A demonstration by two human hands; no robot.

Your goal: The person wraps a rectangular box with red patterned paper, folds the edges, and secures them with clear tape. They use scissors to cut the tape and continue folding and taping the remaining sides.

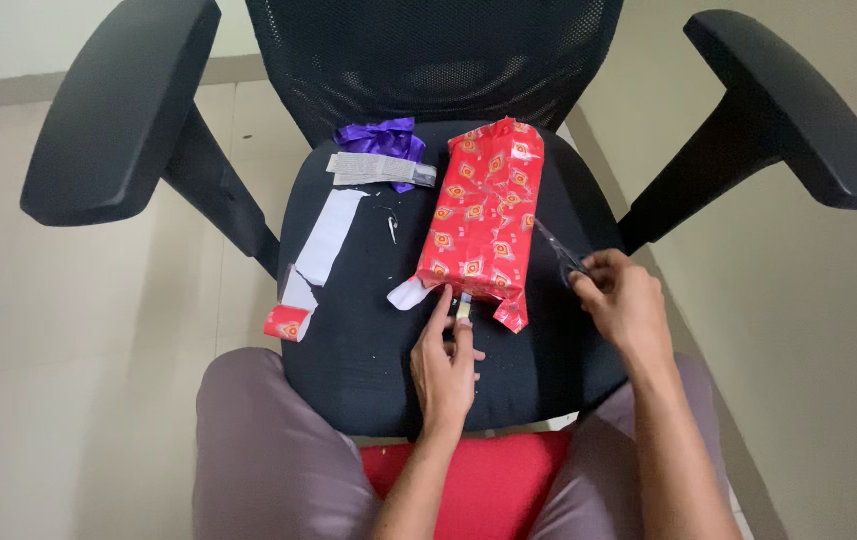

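Black office chair seat (369,350) carries everything. Red wrapped box (482,215) lies mid-seat. Left of box: white paper strip (331,236), red-edged scrap (289,322) at seat edge. Behind-left of box: purple ribbon (384,138), grey paper piece (379,170).
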